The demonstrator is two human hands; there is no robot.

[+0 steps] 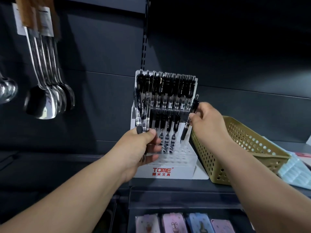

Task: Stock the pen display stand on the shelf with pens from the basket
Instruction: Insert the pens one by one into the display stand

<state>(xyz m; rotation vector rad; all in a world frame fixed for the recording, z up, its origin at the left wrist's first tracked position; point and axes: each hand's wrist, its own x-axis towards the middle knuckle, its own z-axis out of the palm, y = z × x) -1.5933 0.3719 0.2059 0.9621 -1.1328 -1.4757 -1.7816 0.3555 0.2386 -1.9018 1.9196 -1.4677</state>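
Your left forearm (75, 190) and right forearm (262, 174) come in from the bottom edge, bare, both reaching up to the shelf (67, 163). Right hand (208, 120): thumb and fingertips pinch one black pen (186, 129) on its upper half. The pen is tilted, tip down over the hole grid at the right side of the display stand (181, 171); cannot tell if the tip sits in a hole. Left hand (141, 147): fingers curled round a bundle of pens (138, 118), several, clicker ends up, held in front of the stand's left side. Between your hands, the stand's front row (166, 132) has a few pens seated upright. Above and behind your hands, the back row (168, 91) is packed across. The stand is white and clear with red TOME lettering on its front, and it sits on the shelf directly ahead of both hands. Just right of your right hand, close beside the stand: a tan perforated basket (244, 140); its contents are hidden from here. Right of the basket, a pale plastic tray (296, 172), partly cut off. Far left of your left hand, metal ladles (48, 91) hang at the back panel, wooden handles up. Below your wrists, a clear price rail (176, 197), and under it a row of phone cases (173, 223), pink and blue.
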